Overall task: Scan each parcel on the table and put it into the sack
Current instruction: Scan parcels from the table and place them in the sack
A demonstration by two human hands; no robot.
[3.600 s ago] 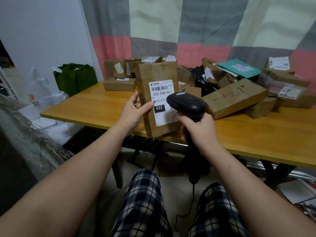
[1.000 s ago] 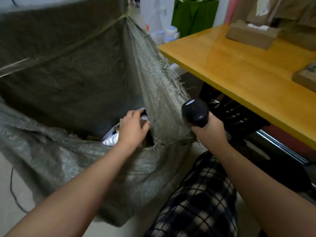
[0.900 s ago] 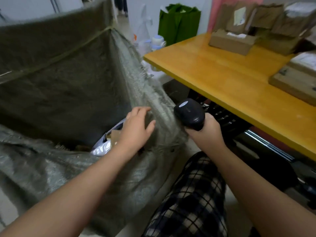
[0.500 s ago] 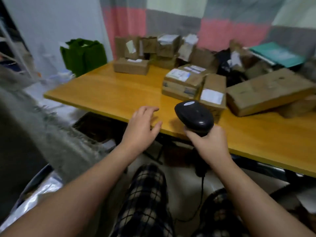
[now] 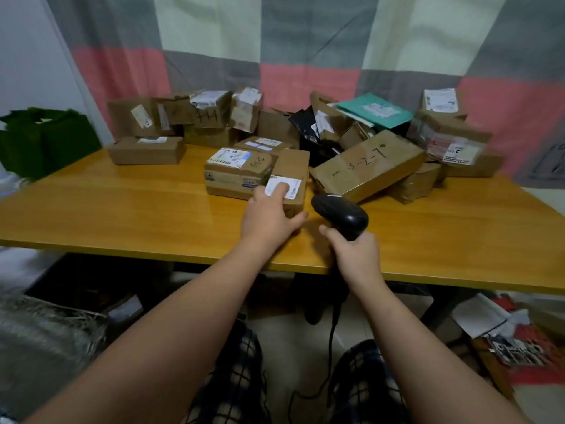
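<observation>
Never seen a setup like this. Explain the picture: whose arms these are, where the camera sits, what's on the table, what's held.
No machine here: a person works with bare hands. One camera on their head looks forward and down, so both arms reach in from below. The wooden table carries a heap of cardboard parcels. The left hand rests on a small labelled parcel at the front. The right hand grips a black corded scanner. The grey sack shows at lower left.

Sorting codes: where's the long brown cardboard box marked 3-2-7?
Head view: the long brown box lies right of centre on the wooden table, behind the black scanner.
</observation>
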